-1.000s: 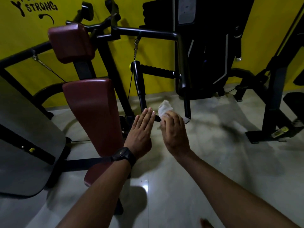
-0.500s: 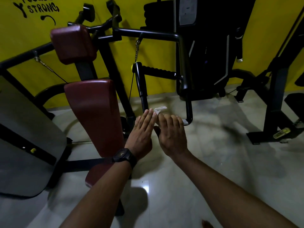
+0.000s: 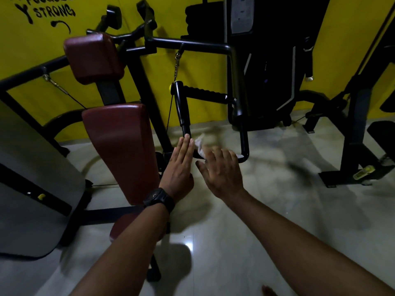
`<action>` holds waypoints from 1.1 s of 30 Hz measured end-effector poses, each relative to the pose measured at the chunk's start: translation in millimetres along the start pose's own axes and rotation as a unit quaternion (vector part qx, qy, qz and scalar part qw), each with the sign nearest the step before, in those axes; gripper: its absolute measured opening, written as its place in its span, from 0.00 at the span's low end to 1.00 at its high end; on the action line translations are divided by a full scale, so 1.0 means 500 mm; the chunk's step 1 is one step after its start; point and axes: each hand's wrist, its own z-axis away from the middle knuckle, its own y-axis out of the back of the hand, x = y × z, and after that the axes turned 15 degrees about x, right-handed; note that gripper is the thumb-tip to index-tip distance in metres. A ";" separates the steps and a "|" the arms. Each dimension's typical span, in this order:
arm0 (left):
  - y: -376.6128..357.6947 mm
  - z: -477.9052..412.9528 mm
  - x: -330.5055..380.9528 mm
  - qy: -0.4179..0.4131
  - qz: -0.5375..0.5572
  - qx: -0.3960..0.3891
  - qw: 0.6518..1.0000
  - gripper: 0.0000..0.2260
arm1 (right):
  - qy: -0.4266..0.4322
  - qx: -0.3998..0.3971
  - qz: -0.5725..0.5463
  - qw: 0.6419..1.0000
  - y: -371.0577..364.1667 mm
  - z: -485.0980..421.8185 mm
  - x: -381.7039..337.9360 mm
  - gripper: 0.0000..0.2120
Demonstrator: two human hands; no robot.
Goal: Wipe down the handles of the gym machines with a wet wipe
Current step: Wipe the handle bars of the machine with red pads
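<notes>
Pressing the wipe [image 3: 199, 144] on the lower handle [image 3: 244, 154] (fingers [image 3: 211, 154] spread), the right hand [image 3: 221, 173] is rubbing; upright grip [image 3: 181, 107] likely next.

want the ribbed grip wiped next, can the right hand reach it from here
Probably yes: the ribbed grip sits up beyond the right hand with only open air between them, and the wet wipe is under its fingers.
</notes>
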 end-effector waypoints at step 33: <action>0.030 -0.009 -0.028 -0.002 0.033 -0.027 0.999 0.47 | 0.013 0.034 0.048 0.998 -0.010 0.020 -0.053 0.27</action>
